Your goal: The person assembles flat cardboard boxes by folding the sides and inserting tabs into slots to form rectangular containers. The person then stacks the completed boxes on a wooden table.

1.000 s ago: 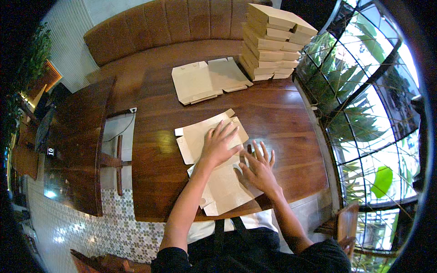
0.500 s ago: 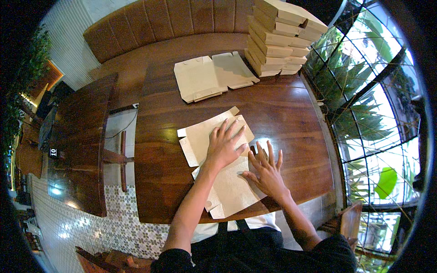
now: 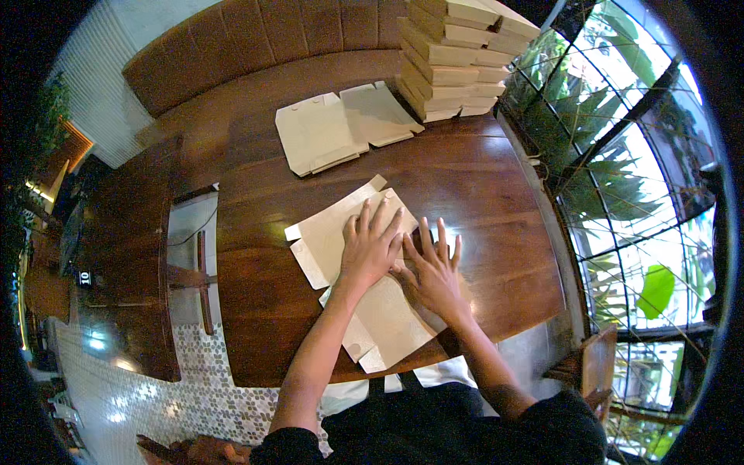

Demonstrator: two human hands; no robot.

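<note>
A partly unfolded cardboard box blank (image 3: 387, 325) lies on the brown wooden table (image 3: 496, 201) in front of me, its flaps and tabs spread out. My left hand (image 3: 372, 244) rests on the far panel with the fingers apart, palm down. Beside it, my right hand (image 3: 434, 275) is at the right edge of the blank near the crease, fingers stretched out and thumb close to the left hand. Neither hand grasps anything. Part of the crease is hidden beneath the hands.
Farther back lies another flat cardboard blank (image 3: 325, 132). A tall stack of cardboard boxes (image 3: 465, 70) stands at the far right. A brown padded bench (image 3: 263, 46) runs behind the table, a second table (image 3: 132, 256) is at the left, and a gridded window (image 3: 620, 178) is at the right.
My right hand has moved left and slightly away from me, closer to the left hand. My left hand stays on the blank. The whole view has shifted a little.
</note>
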